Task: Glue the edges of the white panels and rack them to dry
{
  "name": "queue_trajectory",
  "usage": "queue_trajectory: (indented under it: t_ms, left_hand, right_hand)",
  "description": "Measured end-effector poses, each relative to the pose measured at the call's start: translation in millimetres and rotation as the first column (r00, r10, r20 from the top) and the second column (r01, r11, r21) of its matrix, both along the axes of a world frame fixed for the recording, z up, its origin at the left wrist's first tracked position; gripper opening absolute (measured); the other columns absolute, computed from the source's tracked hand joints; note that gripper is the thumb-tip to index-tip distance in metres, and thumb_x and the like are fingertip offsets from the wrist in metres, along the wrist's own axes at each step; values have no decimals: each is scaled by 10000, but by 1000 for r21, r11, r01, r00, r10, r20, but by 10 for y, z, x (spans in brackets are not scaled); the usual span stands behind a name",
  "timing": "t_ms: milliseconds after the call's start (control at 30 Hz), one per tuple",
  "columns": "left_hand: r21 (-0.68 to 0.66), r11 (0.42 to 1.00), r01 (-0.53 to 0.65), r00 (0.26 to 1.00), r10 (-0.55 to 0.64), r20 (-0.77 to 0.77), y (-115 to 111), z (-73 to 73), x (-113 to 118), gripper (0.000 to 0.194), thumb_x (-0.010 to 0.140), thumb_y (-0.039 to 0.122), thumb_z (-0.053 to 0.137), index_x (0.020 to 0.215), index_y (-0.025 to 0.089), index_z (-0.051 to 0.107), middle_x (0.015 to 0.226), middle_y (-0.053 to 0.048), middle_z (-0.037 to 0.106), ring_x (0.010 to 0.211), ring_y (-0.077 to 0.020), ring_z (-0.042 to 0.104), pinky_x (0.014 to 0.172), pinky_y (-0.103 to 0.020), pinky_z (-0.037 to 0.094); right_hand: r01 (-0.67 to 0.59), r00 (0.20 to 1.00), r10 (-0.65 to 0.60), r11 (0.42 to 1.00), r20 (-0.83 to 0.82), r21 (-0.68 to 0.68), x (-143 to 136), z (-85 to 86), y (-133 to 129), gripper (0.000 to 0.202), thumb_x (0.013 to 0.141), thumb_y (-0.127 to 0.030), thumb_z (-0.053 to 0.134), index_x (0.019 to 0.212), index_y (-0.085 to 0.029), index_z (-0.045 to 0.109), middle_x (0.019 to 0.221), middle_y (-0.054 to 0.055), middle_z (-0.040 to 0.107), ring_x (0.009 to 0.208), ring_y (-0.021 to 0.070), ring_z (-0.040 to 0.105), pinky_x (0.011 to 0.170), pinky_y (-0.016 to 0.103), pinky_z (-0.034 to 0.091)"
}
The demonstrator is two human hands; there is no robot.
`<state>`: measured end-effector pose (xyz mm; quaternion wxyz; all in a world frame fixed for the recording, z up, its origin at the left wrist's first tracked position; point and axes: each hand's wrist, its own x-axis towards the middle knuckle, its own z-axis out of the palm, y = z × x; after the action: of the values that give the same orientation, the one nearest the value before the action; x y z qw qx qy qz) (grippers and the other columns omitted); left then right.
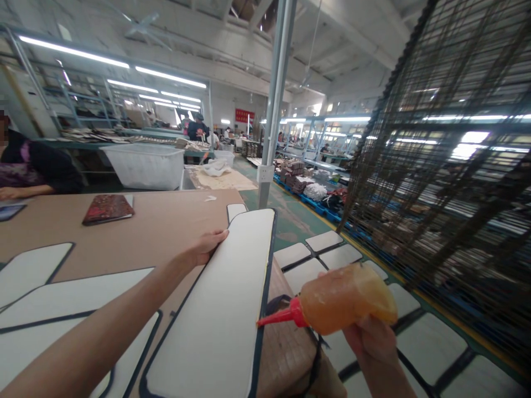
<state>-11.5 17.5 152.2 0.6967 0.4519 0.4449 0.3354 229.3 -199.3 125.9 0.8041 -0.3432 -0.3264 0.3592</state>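
My left hand (211, 246) grips the far left edge of a long white panel (219, 309) with rounded corners and a dark border. The panel lies over the corner of the brown table, angled away from me. My right hand (371, 338) is closed around a glue bottle (348, 298) of amber liquid, tipped on its side. Its red nozzle (280, 317) points left, and the tip touches the panel's right edge where white meets dark border. A thin yellowish line runs along that edge farther up. Part of my right hand is hidden behind the bottle.
More white panels (78, 293) lie on the table (182, 207) at left, near a dark red patterned booklet (109, 209). A person's sleeve (58, 166) shows at far left. Smaller bordered panels (431, 340) cover the right side below a tilted mesh rack (448, 143). A post (271, 110) stands ahead.
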Motion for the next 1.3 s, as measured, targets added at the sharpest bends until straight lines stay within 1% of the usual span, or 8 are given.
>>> queue_trajectory:
  t_ms: [133,267,467,767,867,1000,1133,1300]
  left_hand:
    - [-16,1000,-21,1000,21,3,22,-3,-6,87,831,163,494,808,135,573,534,-20,642,457,-164,607,441,-266,509]
    - [-31,999,-38,999,38,7,55,-12,-14,106,836,157,485,839,127,587,539,-27,651,447,-170,609,446,-277,516]
    - [-61,996,-61,998,62,8,98,-41,-41,130,837,144,482,882,118,600,546,-29,663,441,-170,615,451,-275,525]
    - [-113,984,-137,990,141,27,148,-69,-109,175,770,241,613,909,135,613,651,-50,701,448,-169,624,447,-266,530]
    - [-118,978,-173,984,177,26,177,-87,-135,154,783,220,594,910,135,611,647,-46,698,438,-166,619,446,-269,532]
    - [-117,969,-219,975,222,11,221,-102,-179,118,826,162,513,888,131,608,591,-27,676,414,-158,602,430,-259,522]
    - [-108,959,-264,964,265,-4,269,-137,-250,178,876,153,425,832,108,592,548,-3,634,427,-135,583,436,-236,504]
    - [-105,949,-297,954,300,11,316,-233,-356,204,869,269,487,901,95,587,756,7,616,604,-107,593,546,-238,510]
  right_hand:
    - [-108,994,108,994,11,11,131,-181,-30,637,525,-294,772,1128,-261,570,1001,107,667,837,310,637,769,506,496]
    - [-150,989,150,988,4,27,158,-252,-55,620,534,-278,762,1122,-245,567,1013,112,659,856,314,637,793,502,486]
    - [-81,994,85,995,-64,66,38,-265,-79,629,528,-289,769,1118,-291,552,989,72,668,846,291,640,761,474,504]
    - [-120,992,121,993,40,-18,142,-330,-72,636,523,-384,769,1111,-257,563,986,103,674,819,309,647,738,469,518]
    - [-160,985,159,987,70,0,122,-309,-66,660,515,-350,780,1127,-259,550,984,102,676,846,319,643,768,486,509]
    - [-105,994,102,992,38,69,3,-219,-66,682,536,-331,777,1164,-291,514,1016,78,669,870,304,641,797,475,501]
    - [-62,998,61,997,36,35,-88,-147,-94,703,555,-329,773,1197,-276,492,1035,98,664,909,318,628,787,475,503]
    - [33,998,-37,997,58,65,-178,-90,-130,646,608,-317,755,1195,-246,496,1083,127,643,946,326,613,787,489,499]
